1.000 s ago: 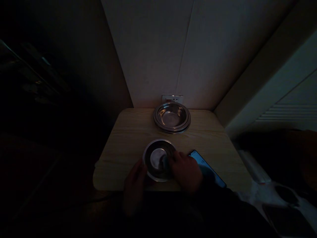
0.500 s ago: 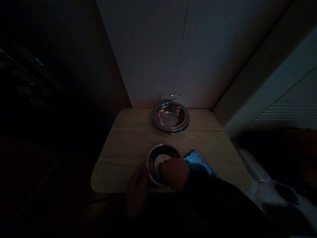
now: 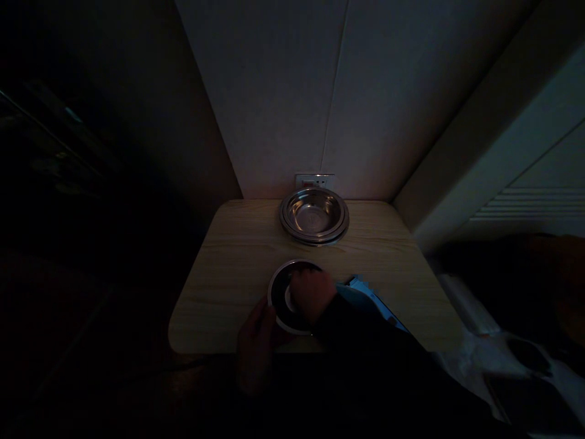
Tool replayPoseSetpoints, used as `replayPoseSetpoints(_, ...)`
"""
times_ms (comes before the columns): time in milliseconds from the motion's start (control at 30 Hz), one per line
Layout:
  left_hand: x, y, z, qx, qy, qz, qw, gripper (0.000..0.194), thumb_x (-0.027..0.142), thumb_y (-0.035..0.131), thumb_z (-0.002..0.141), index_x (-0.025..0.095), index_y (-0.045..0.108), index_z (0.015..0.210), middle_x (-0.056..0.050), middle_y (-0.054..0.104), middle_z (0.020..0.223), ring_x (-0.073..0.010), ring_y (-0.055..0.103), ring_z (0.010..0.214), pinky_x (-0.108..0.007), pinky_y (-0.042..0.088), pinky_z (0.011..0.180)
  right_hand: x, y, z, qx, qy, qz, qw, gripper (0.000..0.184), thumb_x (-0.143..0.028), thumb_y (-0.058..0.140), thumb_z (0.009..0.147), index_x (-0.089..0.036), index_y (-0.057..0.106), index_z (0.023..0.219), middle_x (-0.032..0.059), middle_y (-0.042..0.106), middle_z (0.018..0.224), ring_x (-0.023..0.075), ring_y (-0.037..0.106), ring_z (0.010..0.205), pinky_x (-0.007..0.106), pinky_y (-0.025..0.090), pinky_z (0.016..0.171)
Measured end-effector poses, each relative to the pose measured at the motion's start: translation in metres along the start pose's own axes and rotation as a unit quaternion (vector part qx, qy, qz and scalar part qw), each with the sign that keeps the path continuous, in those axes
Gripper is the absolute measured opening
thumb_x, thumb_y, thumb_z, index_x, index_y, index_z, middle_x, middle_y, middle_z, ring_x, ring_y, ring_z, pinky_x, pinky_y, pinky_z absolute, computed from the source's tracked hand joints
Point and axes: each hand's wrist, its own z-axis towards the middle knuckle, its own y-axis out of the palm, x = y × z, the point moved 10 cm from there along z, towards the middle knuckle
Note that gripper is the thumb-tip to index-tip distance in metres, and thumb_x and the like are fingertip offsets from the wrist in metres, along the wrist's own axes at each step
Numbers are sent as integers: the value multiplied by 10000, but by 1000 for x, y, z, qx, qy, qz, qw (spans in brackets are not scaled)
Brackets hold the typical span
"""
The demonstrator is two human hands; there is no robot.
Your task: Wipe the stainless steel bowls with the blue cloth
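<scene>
A round metal bowl (image 3: 273,291) sits near the front edge of the table. My left hand (image 3: 256,341) grips its left rim, with the thumb and fingers closed on the edge. My right hand (image 3: 313,292) is closed in a fist and reaches down over the bowl's inside. Beneath that fist, a pale whitish mass (image 3: 289,300) shows in part at the bottom of the bowl; its kind is too dark to tell. What the right fingers hold, if anything, is hidden.
Stacked metal bowls (image 3: 314,219) stand at the back of the wooden table (image 3: 219,268), below a wall socket (image 3: 314,180). A lit bluish flat object, like a phone (image 3: 379,305), lies beside my right sleeve. White and dark items lie beyond the table's right side.
My right hand has moved up and slightly left, toward the far side of the bowl. The bowl has shifted slightly. My left hand keeps its grip on the rim.
</scene>
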Motion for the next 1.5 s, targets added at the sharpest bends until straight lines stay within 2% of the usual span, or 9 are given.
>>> replayPoseSetpoints(133, 4, -3, 2, 7, 6, -12, 1000, 527, 422, 674, 689, 156, 612, 1140, -113, 672, 1093, -255, 641, 930, -316, 536, 707, -19, -6, -6, 16, -86, 0, 996, 285, -155, 377, 905, -149, 633, 1030, 149, 652, 1013, 241, 619, 946, 347, 481, 710)
replayPoseSetpoints(300, 10, -4, 2, 8, 36, -15, 999, 486, 414, 646, 724, 194, 605, 1156, -83, 668, 1117, -240, 633, 968, -318, 525, 770, -26, -3, -26, -28, -179, -6, 983, 197, -203, 490, 859, -203, 680, 910, 89, 684, 906, 233, 644, 858, 329, 474, 686)
replayPoseSetpoints(400, 6, -5, 2, 20, 12, -16, 1000, 456, 394, 662, 714, 195, 626, 1123, -82, 660, 1139, -244, 626, 992, -319, 522, 783, -23, -6, -26, -8, -162, 60, 985, 207, -234, 480, 864, -232, 643, 993, 69, 678, 938, 211, 650, 839, 293, 464, 674)
replayPoseSetpoints(500, 3, -5, 1, 20, -4, -23, 1000, 432, 395, 662, 716, 200, 641, 1101, -82, 643, 1175, -252, 605, 1042, -310, 523, 782, -14, -12, -13, 47, -79, 134, 987, 256, -219, 432, 882, -214, 557, 1105, 72, 664, 971, 191, 648, 844, 270, 454, 689)
replayPoseSetpoints(667, 3, 3, -1, -14, -2, -35, 999, 445, 416, 626, 746, 215, 611, 1144, -76, 641, 1178, -246, 628, 997, -296, 533, 721, -7, -19, 5, 103, 5, 156, 982, 347, -200, 291, 936, -186, 420, 1258, 105, 621, 1051, 194, 620, 926, 289, 444, 747)
replayPoseSetpoints(900, -10, 1, 0, 11, -102, -148, 984, 470, 536, 485, 799, 140, 629, 1006, -94, 717, 855, -225, 682, 760, -347, 531, 683, -39, -10, -22, 41, -178, 168, 969, 302, -270, 388, 912, -290, 555, 1162, 39, 617, 1009, 166, 613, 873, 256, 438, 731)
replayPoseSetpoints(1100, -8, 9, -4, -9, -123, -181, 976, 484, 540, 437, 822, 175, 610, 1087, -87, 703, 947, -207, 674, 735, -357, 511, 692, -14, -21, 3, 97, -36, 118, 988, 364, -232, 340, 917, -282, 500, 1240, 70, 605, 1078, 193, 630, 824, 296, 455, 675)
replayPoseSetpoints(1267, -2, 3, -6, 13, -130, -219, 967, 379, 470, 420, 857, 173, 639, 947, -48, 705, 839, -170, 661, 703, -293, 502, 633, -45, -18, -18, 58, -145, 108, 982, 317, -292, 444, 896, -330, 541, 1195, 20, 644, 1007, 194, 618, 850, 287, 454, 672)
replayPoseSetpoints(1500, -1, 3, 1, -10, -62, -142, 988, 412, 466, 563, 766, 144, 639, 1013, -57, 699, 908, -167, 644, 748, -254, 478, 615, -38, -10, -54, 5, -189, 95, 977, 285, -239, 475, 894, -326, 602, 1134, 23, 645, 969, 185, 577, 928, 280, 426, 757)
